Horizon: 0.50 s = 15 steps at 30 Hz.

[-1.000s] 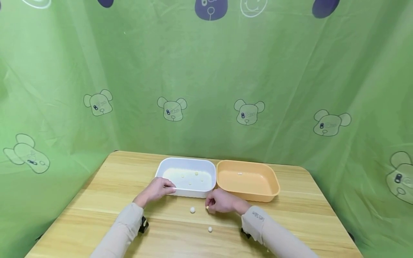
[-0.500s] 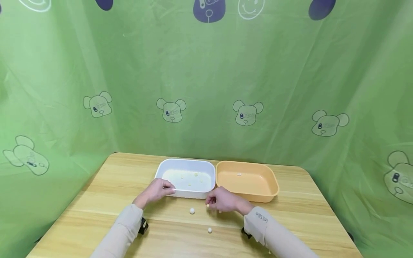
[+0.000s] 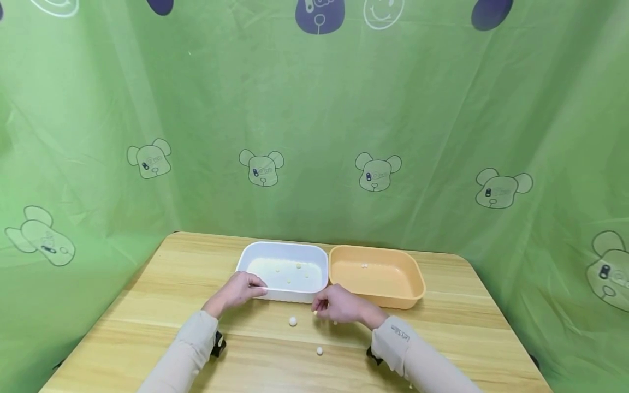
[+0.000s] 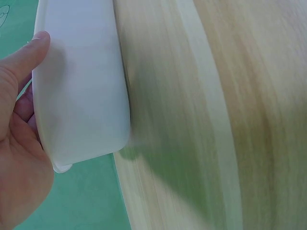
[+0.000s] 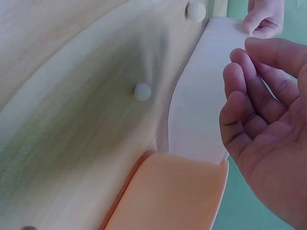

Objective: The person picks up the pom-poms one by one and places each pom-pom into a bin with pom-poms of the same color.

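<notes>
Though tiny, yellow bead (image 3: 315,313) in right grip (image 3: 338,304), smooth white tub (image 3: 291,296) in left grip (image 3: 238,288).

The basin (image 3: 290,295) is white, the tray (image 3: 378,282) orange, the curtain (image 3: 314,109) bear-patterned green.

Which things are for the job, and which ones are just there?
Probably for the job:
white tub, gripped by the left hand
yellow ball, pinched by the right hand
orange tub
loose white balls

Just there:
green curtain
wooden table
</notes>
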Tool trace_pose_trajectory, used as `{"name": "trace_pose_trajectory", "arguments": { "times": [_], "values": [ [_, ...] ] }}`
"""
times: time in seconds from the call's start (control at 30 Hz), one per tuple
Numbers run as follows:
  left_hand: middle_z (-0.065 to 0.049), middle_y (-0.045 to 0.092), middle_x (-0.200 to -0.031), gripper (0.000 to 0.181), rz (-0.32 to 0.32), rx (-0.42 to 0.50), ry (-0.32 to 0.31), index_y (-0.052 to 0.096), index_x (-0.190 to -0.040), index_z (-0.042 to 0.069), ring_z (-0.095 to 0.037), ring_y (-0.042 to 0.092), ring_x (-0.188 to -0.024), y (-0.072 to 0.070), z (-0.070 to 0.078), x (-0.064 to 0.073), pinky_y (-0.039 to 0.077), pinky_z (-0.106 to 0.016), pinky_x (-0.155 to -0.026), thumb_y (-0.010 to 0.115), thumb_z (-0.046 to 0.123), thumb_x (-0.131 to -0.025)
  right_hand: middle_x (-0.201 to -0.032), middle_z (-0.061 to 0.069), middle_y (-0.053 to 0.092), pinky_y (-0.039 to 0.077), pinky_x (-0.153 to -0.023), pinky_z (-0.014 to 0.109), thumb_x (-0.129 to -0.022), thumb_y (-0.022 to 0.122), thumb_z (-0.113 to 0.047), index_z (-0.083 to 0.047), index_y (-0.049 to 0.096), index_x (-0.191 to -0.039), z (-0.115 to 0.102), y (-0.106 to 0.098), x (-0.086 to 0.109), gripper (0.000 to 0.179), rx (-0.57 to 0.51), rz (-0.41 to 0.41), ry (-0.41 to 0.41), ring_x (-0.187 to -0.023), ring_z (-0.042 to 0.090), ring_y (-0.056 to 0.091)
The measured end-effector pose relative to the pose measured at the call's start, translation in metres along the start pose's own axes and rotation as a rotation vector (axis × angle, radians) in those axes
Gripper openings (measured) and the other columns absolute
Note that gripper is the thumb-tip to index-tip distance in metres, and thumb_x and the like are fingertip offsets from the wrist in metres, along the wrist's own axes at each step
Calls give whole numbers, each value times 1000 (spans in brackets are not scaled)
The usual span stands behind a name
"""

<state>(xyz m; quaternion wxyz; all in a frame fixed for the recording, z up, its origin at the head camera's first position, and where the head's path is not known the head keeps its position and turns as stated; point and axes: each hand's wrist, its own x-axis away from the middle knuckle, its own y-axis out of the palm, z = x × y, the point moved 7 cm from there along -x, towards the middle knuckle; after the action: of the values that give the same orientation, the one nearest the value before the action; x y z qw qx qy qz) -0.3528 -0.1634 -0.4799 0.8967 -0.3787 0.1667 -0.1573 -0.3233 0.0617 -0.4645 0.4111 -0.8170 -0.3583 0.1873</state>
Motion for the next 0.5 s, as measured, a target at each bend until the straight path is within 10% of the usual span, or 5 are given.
{"name": "trace_pose_trajectory", "arguments": {
  "times": [0.5],
  "values": [
    [6,70,-86,9,2,12,-9,75,-88,15,-11,61,-82,1,-2,0,47,-29,-75,71,22,-85,-76,-12,60,49,-65,20,-83,67,-1,-4,69,-88,-6,-3,8,6,-15,4,-53,-71,1,56]
  ]
}}
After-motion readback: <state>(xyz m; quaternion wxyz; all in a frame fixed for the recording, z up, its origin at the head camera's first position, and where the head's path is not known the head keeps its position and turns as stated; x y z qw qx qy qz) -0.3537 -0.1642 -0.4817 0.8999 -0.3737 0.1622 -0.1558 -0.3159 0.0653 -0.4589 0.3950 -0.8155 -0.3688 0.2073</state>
